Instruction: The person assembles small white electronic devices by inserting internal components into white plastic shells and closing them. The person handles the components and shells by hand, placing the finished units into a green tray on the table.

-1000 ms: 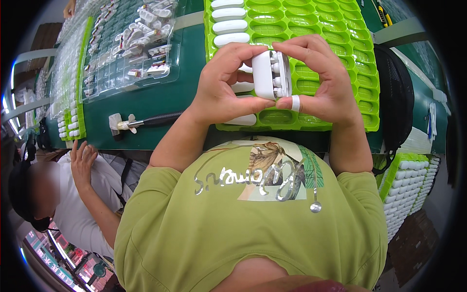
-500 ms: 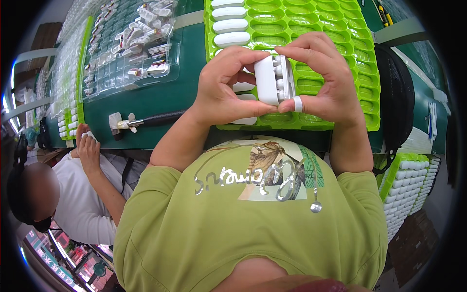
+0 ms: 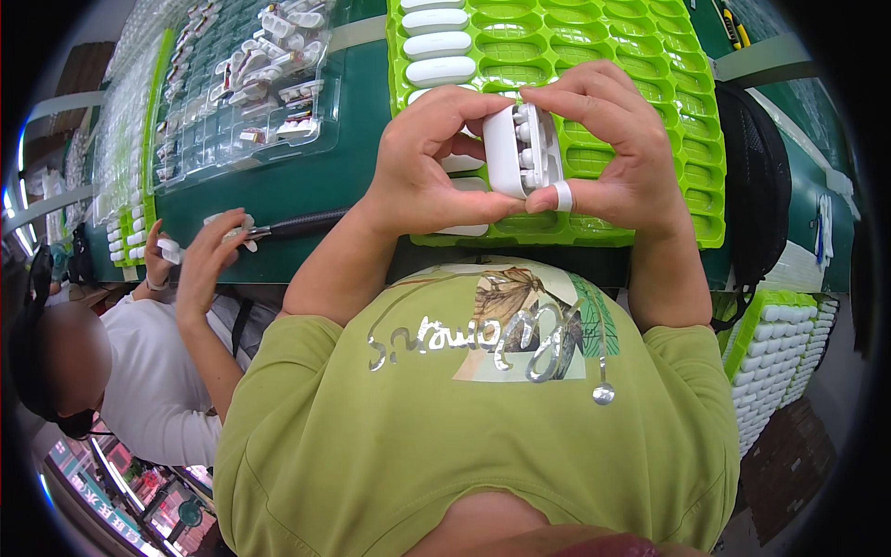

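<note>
My left hand (image 3: 422,158) and my right hand (image 3: 613,148) together hold a small white plastic case (image 3: 522,148) with its lid swung open, above a bright green moulded tray (image 3: 650,56). The left fingers grip the lid side, the right fingers pinch the top and bottom of the body. A white finger cot covers one right fingertip. Several shut white cases (image 3: 436,45) lie in the tray's left pockets; most other pockets hold nothing.
A clear blister tray (image 3: 232,84) of small white parts lies on the dark green bench (image 3: 348,176) to the left. A co-worker's hands (image 3: 209,251) reach a tool there. A black bag (image 3: 756,186) and another green tray (image 3: 775,353) sit at right.
The co-worker's hands have risen from below the bench edge up onto the tool. My hands and the white case stay nearly in place.
</note>
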`<action>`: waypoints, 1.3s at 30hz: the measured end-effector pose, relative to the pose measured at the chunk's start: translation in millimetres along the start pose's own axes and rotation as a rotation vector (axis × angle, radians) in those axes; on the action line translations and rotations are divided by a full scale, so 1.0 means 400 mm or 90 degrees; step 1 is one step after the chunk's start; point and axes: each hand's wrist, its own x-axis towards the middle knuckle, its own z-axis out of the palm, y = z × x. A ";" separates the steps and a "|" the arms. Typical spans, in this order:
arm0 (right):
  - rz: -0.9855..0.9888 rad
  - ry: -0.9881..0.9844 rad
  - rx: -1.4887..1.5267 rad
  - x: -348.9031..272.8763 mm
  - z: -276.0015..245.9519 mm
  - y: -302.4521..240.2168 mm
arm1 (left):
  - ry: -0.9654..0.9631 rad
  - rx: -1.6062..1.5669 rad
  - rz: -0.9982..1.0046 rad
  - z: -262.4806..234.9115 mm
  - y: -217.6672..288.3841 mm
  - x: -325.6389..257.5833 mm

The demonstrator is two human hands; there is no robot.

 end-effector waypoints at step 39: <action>0.049 0.024 0.082 -0.010 0.012 0.010 | -0.007 -0.069 0.001 -0.001 -0.006 0.000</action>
